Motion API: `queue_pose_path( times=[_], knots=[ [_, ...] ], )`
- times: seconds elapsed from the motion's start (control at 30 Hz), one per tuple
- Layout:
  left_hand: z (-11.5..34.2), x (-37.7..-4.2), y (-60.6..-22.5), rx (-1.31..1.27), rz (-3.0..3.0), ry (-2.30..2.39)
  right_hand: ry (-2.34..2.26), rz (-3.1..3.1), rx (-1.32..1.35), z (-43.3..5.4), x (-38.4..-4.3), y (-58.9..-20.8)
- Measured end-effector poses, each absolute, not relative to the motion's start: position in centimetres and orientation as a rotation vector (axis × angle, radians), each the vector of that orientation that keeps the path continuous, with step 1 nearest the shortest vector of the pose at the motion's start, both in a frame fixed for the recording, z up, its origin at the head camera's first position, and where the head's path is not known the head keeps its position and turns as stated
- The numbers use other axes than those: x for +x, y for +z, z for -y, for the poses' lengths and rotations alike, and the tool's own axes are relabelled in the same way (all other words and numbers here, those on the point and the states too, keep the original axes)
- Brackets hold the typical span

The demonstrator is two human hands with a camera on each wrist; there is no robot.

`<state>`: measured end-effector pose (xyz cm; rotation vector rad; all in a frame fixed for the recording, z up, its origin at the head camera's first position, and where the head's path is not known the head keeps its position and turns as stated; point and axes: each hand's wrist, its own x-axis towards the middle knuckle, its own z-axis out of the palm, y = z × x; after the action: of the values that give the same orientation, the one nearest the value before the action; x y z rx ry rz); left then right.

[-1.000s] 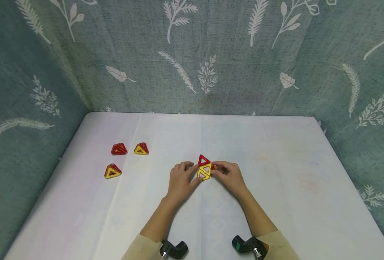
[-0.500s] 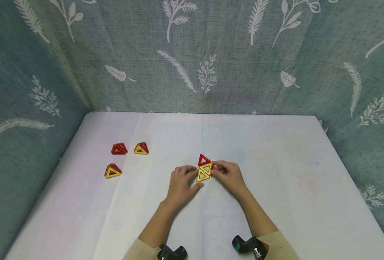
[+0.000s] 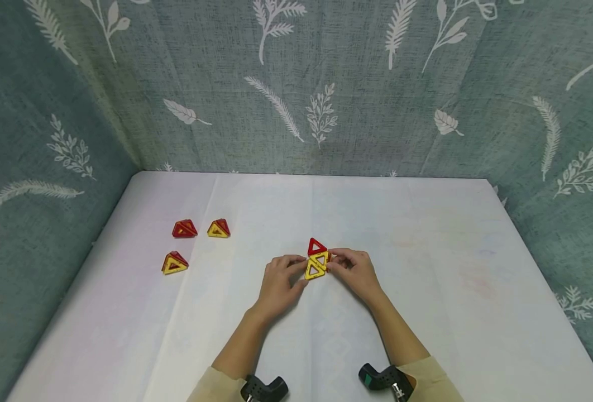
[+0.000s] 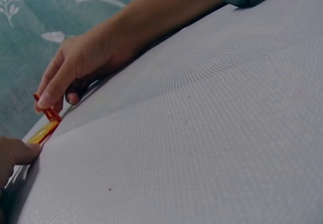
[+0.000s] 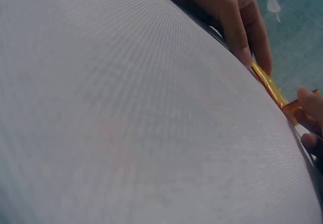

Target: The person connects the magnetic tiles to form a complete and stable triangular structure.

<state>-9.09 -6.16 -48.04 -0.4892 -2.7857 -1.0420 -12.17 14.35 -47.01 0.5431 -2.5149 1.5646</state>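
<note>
Triangular magnetic tiles lie joined on the table in front of me: a red tile (image 3: 316,246) at the far end and two yellow tiles (image 3: 315,270) nearer. My left hand (image 3: 280,283) holds the near yellow tile at its left side between thumb and index finger. On the other side my right hand (image 3: 355,272) pinches a red tile (image 5: 293,109), raised at an angle from the yellow ones in the right wrist view. Its fingers hide most of that tile in the head view. The left wrist view shows the left thumb (image 4: 26,152) against the yellow edge.
Three small folded tile pyramids sit at the left: an all-red one (image 3: 184,229), a red-and-yellow one (image 3: 218,228) and another red-and-yellow one (image 3: 175,263) nearer me. The white table (image 3: 427,290) meets leaf-patterned cloth walls (image 3: 357,72) at the back and sides.
My left thumb has drawn back from on top of the near yellow tile to its lower left corner. The right hand has stayed in place.
</note>
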Motion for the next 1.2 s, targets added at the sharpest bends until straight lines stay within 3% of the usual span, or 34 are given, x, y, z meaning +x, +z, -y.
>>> queue_pose_path(
  times=[1.2],
  knots=[
    [4.2,-10.6,-47.8,-0.400,2.618,-1.019,1.624,2.440,0.586,-15.1,-12.6,-48.5]
  ],
)
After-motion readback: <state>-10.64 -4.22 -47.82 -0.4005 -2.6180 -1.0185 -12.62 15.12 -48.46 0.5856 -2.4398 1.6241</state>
